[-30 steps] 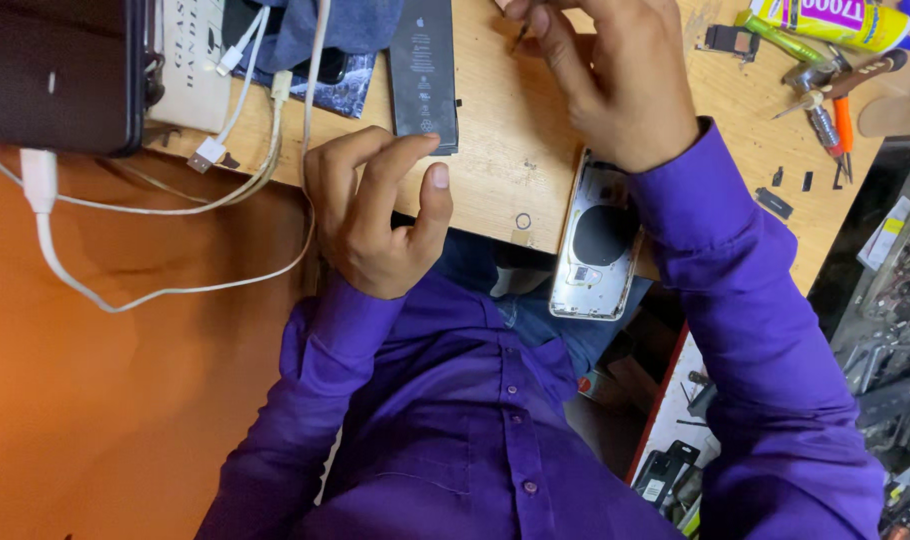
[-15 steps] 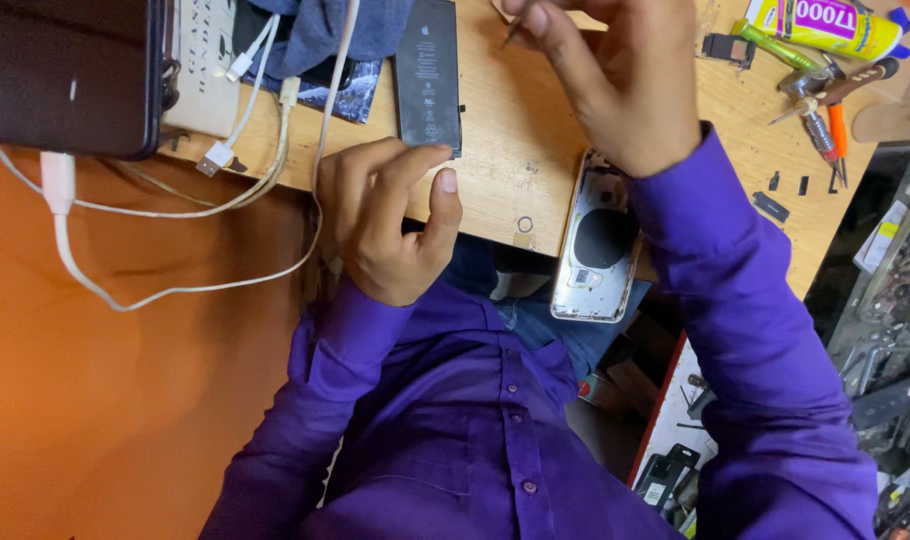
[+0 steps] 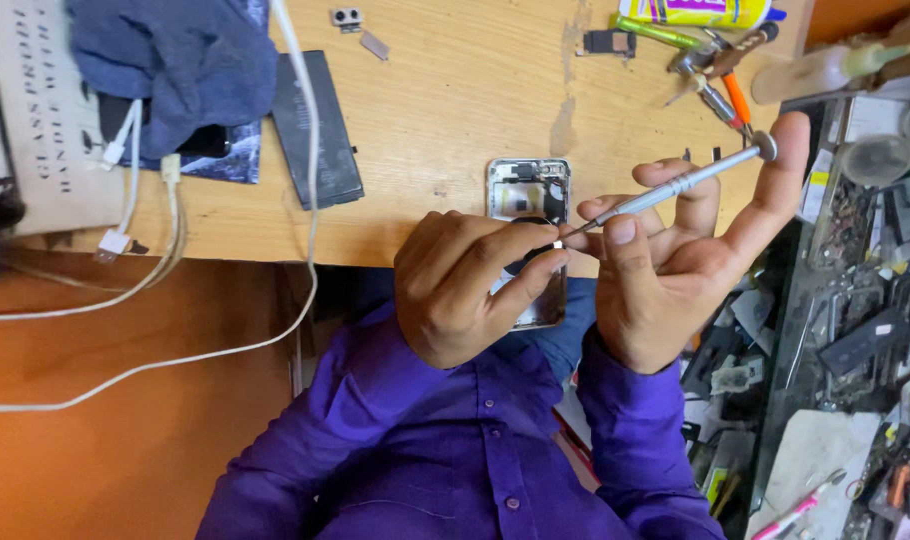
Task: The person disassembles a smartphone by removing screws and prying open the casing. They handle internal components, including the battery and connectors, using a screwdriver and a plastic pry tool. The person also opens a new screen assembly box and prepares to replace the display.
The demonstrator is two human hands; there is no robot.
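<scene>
An opened phone housing (image 3: 528, 190) lies on the wooden bench's near edge, its insides showing. My right hand (image 3: 675, 260) holds a slim silver screwdriver (image 3: 675, 185), its butt against my index fingertip and its tip pointing left. My left hand (image 3: 470, 285) pinches a tiny part at the screwdriver's tip, just over the housing's lower half, which my hands hide. Purple sleeves cover both arms.
A black phone battery (image 3: 315, 130) lies left of the housing, beside a blue cloth (image 3: 175, 60) and white cables (image 3: 165, 230). Small parts (image 3: 347, 17), pliers and screwdrivers (image 3: 720, 85) and a yellow tube (image 3: 695, 10) sit at the far edge. A cluttered shelf of parts (image 3: 865, 300) stands right.
Both hands came together over the phone housing. My right hand turned palm-up with the screwdriver. My left hand left the bench edge and now pinches at the tip. The view shifted.
</scene>
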